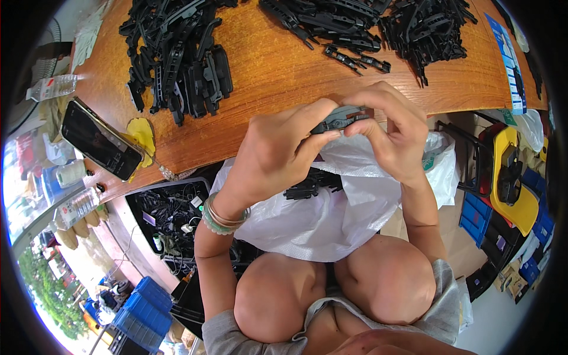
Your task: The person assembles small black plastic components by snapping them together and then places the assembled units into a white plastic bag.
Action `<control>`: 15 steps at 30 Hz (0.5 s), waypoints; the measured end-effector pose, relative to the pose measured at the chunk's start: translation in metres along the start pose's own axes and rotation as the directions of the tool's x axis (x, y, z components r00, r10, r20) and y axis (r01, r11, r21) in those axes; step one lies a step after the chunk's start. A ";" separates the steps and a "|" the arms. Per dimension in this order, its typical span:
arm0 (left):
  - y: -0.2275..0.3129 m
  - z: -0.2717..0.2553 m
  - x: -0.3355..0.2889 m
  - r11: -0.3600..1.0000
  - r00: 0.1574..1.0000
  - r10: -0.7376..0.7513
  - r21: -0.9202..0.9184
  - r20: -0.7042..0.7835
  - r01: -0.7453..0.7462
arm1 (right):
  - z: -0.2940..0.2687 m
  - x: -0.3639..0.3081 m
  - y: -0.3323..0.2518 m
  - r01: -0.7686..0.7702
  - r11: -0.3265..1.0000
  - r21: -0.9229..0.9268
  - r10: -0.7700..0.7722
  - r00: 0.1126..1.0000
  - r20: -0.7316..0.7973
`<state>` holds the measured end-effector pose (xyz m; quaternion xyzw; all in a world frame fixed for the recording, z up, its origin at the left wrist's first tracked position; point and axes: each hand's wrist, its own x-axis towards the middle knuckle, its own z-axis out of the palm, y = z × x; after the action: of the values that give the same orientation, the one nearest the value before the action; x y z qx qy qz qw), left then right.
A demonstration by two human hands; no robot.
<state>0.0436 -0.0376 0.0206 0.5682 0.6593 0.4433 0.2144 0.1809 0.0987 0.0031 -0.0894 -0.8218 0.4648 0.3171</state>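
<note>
My left hand (278, 142) and my right hand (393, 127) meet over the table's near edge. Between them they grip a small black plastic part (338, 120), thumbs below and fingers curled around its ends. Fingers cover much of it, so its full shape is hidden. Below, a white woven sack (290, 228) lies spread over my lap, with black plastic parts (307, 184) in its opening. Beyond my hands, the wooden table (248, 77) bears a left pile of black plastic parts (183, 65), a middle pile (331, 23) and a right pile (426, 38).
At the table's left edge a phone (97, 142) leans by a yellow piece (142, 137). Clear plastic bottles (56, 87) lie further left. A dark crate (133, 204) of black parts stands below. To the right are a yellow chair (513, 204) and a blue printed sheet (506, 62).
</note>
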 end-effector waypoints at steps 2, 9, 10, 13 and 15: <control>-0.004 0.001 0.000 1.000 1.000 0.017 -0.009 -0.015 -0.017 | 0.001 -0.001 0.001 0.032 0.999 -0.025 -0.032 0.999 -0.014; -0.015 -0.016 0.007 0.999 0.996 -0.005 -0.041 0.092 0.009 | -0.005 -0.007 -0.001 -0.234 0.954 0.189 0.208 0.967 0.149; -0.022 -0.022 0.010 0.983 0.991 -0.096 -0.146 0.095 0.109 | -0.009 -0.008 -0.002 -0.286 0.942 0.178 0.223 0.925 0.308; -0.044 -0.035 0.035 0.977 0.986 -0.135 0.150 -0.094 0.149 | -0.008 -0.009 -0.016 -0.529 0.787 0.316 0.312 0.784 0.536; -0.065 -0.040 0.057 0.947 0.985 0.027 0.319 -0.173 0.030 | -0.001 -0.001 0.000 -0.305 0.922 0.238 0.173 0.875 0.452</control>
<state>-0.0396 0.0051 -0.0001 0.5539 0.7392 0.3783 0.0607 0.1824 0.0991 0.0031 -0.0390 -0.7722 0.6291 0.0807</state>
